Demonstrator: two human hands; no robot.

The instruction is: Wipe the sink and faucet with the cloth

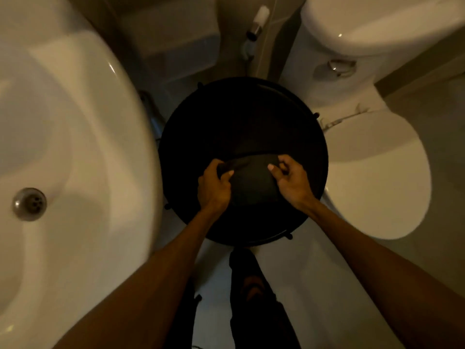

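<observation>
A dark cloth (251,182) is stretched between both hands above a round black stool top (241,117) in the middle of the view. My left hand (214,187) pinches the cloth's left edge and my right hand (292,180) pinches its right edge. The white sink (75,137) fills the left side, its metal drain (29,204) low in the bowl. The faucet is out of view.
A white toilet (377,177) with its lid down stands at the right, its tank (382,23) behind it. A spray hose handle (259,21) hangs on the back wall. My dark trouser leg and foot (251,285) stand on the pale floor below the stool.
</observation>
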